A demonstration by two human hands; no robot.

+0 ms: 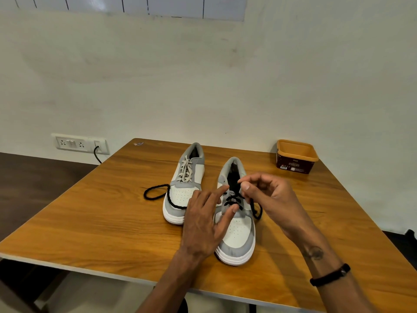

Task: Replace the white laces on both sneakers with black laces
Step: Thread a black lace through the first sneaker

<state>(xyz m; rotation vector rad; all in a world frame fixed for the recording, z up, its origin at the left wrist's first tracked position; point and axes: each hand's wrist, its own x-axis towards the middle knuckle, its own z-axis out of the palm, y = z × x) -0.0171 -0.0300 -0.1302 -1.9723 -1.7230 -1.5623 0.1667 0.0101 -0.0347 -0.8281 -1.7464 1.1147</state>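
1. A wall socket [80, 143] with a black cable sits at the far left, beyond the wooden table [94, 222].
2. A loose black lace [158, 193] loops on the table and crosses the toe of the left sneaker [184, 190], which carries white laces [185, 169].
3. The left hand [204, 224] rests palm down, fingers spread, fingertips touching the right sneaker [237, 236] beside its partly threaded black lacing [233, 201].
4. The right hand [268, 195], wrist raised, pinches the lace end between curled thumb and fingers above the tongue.
5. An orange tub [296, 155] stands at the far right corner.
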